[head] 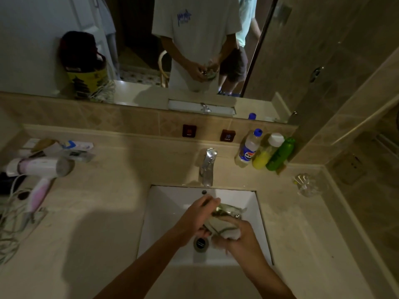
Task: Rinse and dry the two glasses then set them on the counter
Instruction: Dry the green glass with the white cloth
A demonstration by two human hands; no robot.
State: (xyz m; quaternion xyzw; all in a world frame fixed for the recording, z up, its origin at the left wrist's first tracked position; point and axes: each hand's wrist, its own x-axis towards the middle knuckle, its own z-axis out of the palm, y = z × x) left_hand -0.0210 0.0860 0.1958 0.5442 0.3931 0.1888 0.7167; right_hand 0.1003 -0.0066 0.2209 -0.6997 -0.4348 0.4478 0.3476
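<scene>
Over the white sink (168, 214), both my hands hold one glass (226, 209) wrapped in a pale cloth (222, 226) with a green stripe. My left hand (198, 216) grips the cloth and glass from the left. My right hand (239, 238) cups the wrapped bundle from below and the right. Most of this glass is hidden by the cloth and fingers. A second clear glass (306, 184) stands on the beige counter (103, 212) at the right, near the wall.
A chrome tap (207, 167) stands behind the sink; no water is visible. Three bottles (263, 154) stand at the back right. A pink hair dryer (38, 169) with tangled cords and toiletries lies on the left counter. A mirror (138, 46) spans the wall.
</scene>
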